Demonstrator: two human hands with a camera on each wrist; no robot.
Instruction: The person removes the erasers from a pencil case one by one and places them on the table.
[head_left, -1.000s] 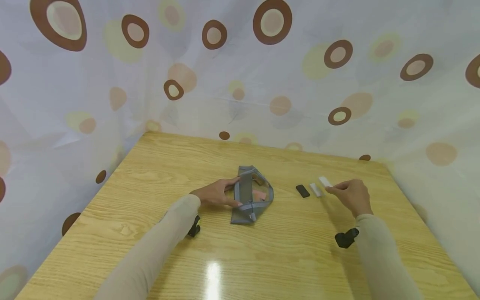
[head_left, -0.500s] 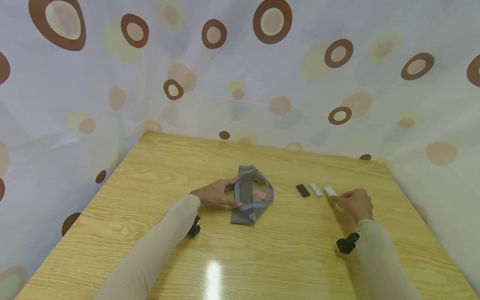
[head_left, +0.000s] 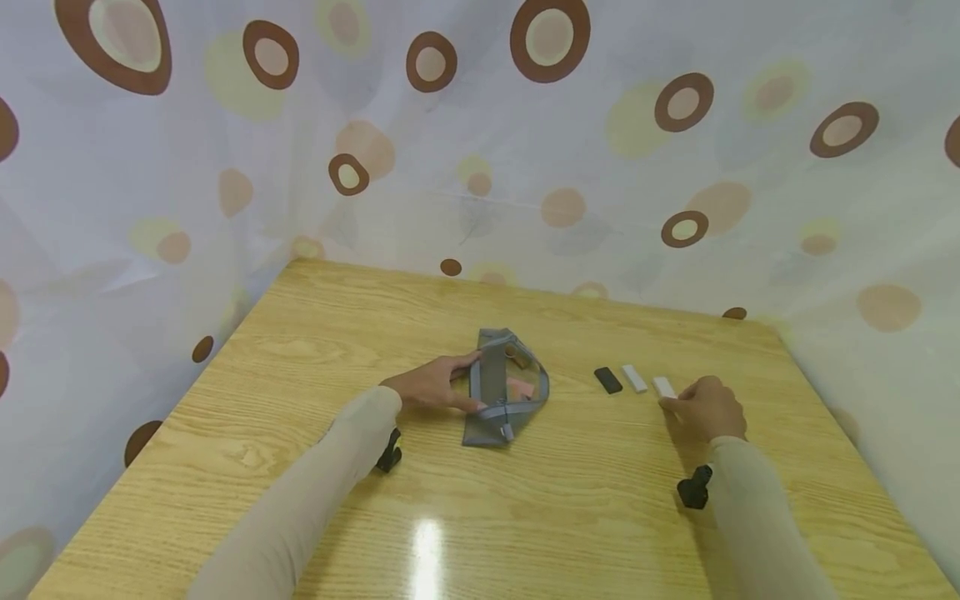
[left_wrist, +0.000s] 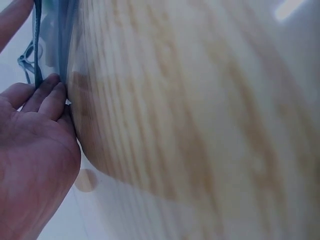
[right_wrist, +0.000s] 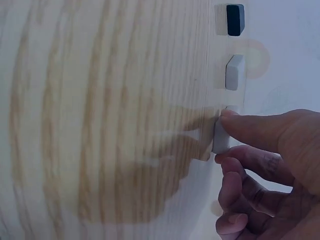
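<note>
In the head view a grey zip pouch (head_left: 492,379) with clear panels lies mid-table, its mouth spread. My left hand (head_left: 431,385) holds its left side between thumb and fingers; the left wrist view has fingertips at the zipped edge of the pouch (left_wrist: 50,45). Inside show a small brown item (head_left: 517,358) and a pink piece (head_left: 519,388). To the right, my right hand (head_left: 708,408) pinches a small white block (head_left: 663,387) by its ends, thumb and forefinger close on the table. A second white block (head_left: 634,378) and a black block (head_left: 608,380) lie left of it in a row.
The wooden table (head_left: 570,517) ends at a dotted curtain (head_left: 480,150) behind and on both sides. Black wrist cameras (head_left: 694,488) sit under both sleeves. A bright light reflection (head_left: 427,550) lies on the near tabletop.
My right hand has brought the white block down and to the right, from over the middle white block to the row's right end. The left hand and pouch have stayed put.
</note>
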